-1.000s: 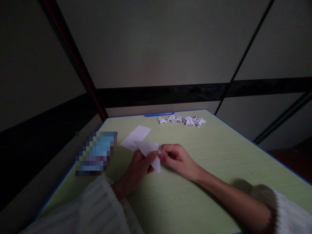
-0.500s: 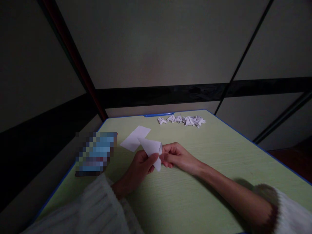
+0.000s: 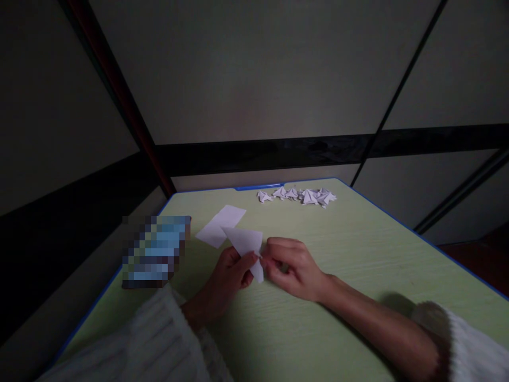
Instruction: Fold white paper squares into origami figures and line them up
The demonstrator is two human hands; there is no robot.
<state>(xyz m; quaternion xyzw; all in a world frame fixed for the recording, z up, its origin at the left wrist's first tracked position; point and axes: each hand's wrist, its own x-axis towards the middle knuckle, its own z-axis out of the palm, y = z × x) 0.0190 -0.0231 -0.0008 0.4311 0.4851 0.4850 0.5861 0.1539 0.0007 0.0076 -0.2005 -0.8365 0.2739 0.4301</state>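
A white folded paper (image 3: pixel 246 245), roughly triangular, is held just above the pale green table (image 3: pixel 358 265). My left hand (image 3: pixel 228 276) pinches its lower left side, fingers closed on it. My right hand (image 3: pixel 290 265) grips the paper's right edge with thumb and fingertips, touching the left hand's fingers. Behind the folded piece a flat white sheet (image 3: pixel 220 225) lies on the table.
Several small folded white paper figures (image 3: pixel 302 196) lie in a row near the table's far edge. A pixelated blue object (image 3: pixel 155 252) rests at the left edge. The table has a blue rim; dark panelled walls stand behind it.
My right hand moved slightly toward me and down along the paper's right edge. The paper tilted a little; my left hand stayed almost still.
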